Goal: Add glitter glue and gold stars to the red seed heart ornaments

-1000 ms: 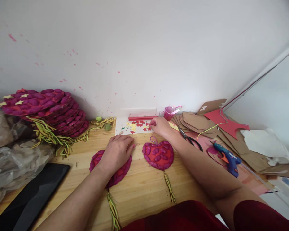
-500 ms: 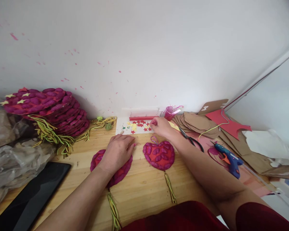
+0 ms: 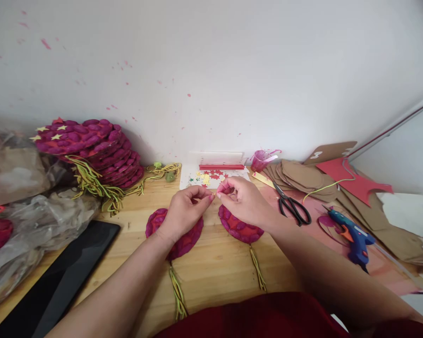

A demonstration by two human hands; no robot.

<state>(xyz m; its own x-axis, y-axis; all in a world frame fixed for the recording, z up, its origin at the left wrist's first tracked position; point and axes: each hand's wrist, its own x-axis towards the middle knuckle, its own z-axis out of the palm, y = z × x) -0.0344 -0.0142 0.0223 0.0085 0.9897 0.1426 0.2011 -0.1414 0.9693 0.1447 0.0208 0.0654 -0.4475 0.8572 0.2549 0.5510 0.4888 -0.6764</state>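
Two magenta heart-shaped ornaments lie on the wooden table, each with a yellow-green tassel: the left ornament [image 3: 183, 239] and the right ornament [image 3: 241, 229]. My left hand [image 3: 185, 210] hovers above the left one, fingers pinched. My right hand [image 3: 243, 199] is above the right one, also pinched. The fingertips of both hands meet between the ornaments on a tiny piece too small to name. Behind them lies a white sheet of small star stickers [image 3: 211, 177].
A stack of finished magenta ornaments [image 3: 91, 150] sits at the back left, with plastic bags [image 3: 28, 220] and a black tablet [image 3: 56, 277] near the left edge. Scissors [image 3: 292, 206], a blue glue gun [image 3: 352, 234], brown cardboard shapes [image 3: 303, 176] and a pink cup [image 3: 261, 160] lie to the right.
My right hand has drawn back from the star sheet towards me. My left hand has lifted off the left ornament, and both hands now pinch together. The view has shifted slightly.
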